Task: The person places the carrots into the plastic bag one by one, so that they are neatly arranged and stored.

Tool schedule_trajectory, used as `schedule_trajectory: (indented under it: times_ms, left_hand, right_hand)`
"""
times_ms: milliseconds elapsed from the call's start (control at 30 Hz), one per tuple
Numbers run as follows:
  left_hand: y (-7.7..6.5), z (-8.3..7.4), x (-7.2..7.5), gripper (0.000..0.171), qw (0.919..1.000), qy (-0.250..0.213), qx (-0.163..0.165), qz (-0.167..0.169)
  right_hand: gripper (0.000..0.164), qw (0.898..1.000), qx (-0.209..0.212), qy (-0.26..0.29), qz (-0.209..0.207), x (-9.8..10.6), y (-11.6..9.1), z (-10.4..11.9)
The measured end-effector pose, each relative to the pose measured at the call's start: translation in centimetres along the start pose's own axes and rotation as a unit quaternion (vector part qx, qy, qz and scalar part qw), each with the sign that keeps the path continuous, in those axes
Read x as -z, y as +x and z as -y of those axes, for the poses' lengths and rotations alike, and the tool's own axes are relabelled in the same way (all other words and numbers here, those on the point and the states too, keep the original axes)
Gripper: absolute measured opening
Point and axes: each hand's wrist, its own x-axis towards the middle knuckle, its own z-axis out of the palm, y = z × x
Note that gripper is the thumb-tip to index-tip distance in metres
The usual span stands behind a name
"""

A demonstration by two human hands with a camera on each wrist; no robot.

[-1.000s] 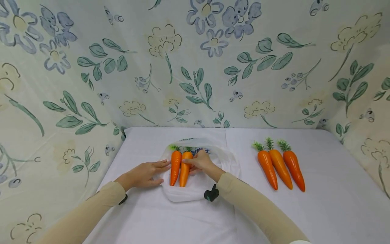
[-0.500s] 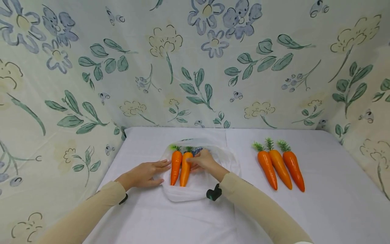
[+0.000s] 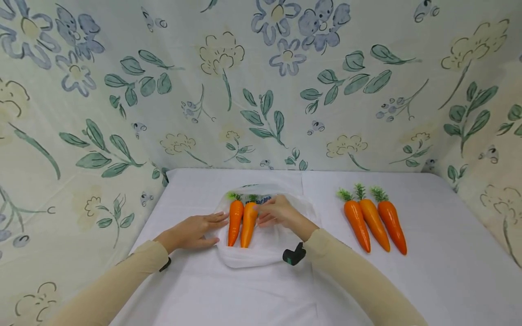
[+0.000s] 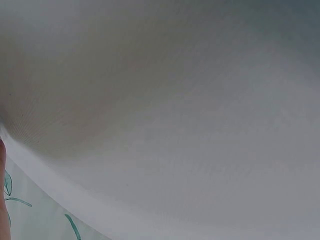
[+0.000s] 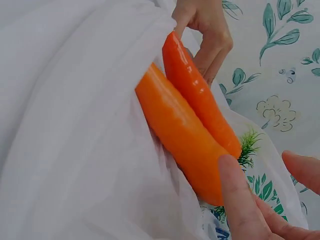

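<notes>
My R hand is at the lighter carrot, thumb & fingers apart, not gripping; an index fingertip's on or right by its top end. It's next to the redder carrot, both in the white bag's mouth. My L hand, fingers straight, rests at the bag's L edge. 3 more carrots lie well off to the R on the white tbl.

Head view evenly, softly lit; small glare on carrots; left wrist view dim, blurred (shadow upper left).
</notes>
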Motion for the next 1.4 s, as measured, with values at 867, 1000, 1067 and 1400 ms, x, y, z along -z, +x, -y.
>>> schedule_trajectory:
  times_ms: [867, 1000, 1067, 1400]
  left_hand:
    - [0.0, -0.4, 0.2, 0.057, 0.9999, -0.003, 0.013, 0.003]
    - [0.0, -0.4, 0.2, 0.058, 0.9999, -0.001, 0.014, 0.005]
    - [0.0, -0.4, 0.2, 0.058, 0.9999, -0.001, 0.012, 0.003]
    - [0.1, -0.4, 0.2, 0.058, 0.9999, -0.001, 0.010, 0.003]
  right_hand:
    - [0.045, 0.996, 0.048, 0.032, 0.069, 7.3, -4.4, 2.2]
    - [0.045, 0.996, 0.053, 0.032, 0.064, 8.6, -4.8, 2.2]
    - [0.045, 0.996, 0.052, 0.036, 0.057, 9.3, -5.0, 2.2]
    - [0.050, 0.997, 0.069, 0.013, 0.029, 12.2, -6.1, 2.2]
